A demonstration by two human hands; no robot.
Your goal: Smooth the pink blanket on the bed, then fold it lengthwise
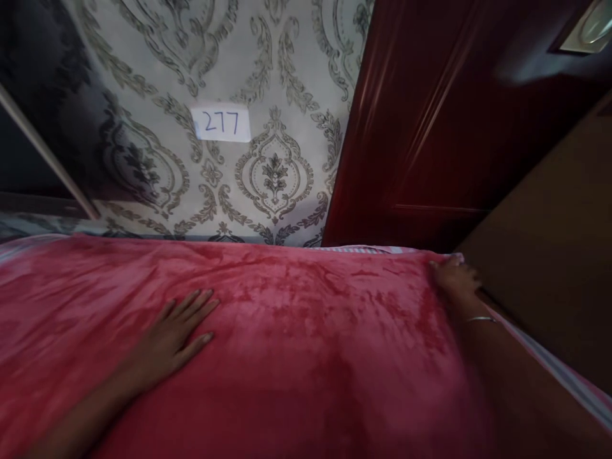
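Observation:
A plush pinkish-red blanket (296,338) spreads over a flat, bed-like surface, with streaks where its pile lies in different directions. On its left part my left hand (176,335) lies flat, palm down, fingers stretched and thumb apart. At the far right corner my right hand (456,280), with a thin bangle at the wrist, has its fingers curled over the blanket's edge. Part of that grip is hidden and slightly blurred. Striped cloth (554,360) shows beneath the blanket along the right side, and a strip of it also shows at the far edge.
Behind the far edge stands a wall with patterned wallpaper (275,172), bearing a paper label (221,123) that reads 277. A dark red wooden door (421,127) with a metal fitting (590,29) is at the right. A dark framed panel (33,153) stands at the left.

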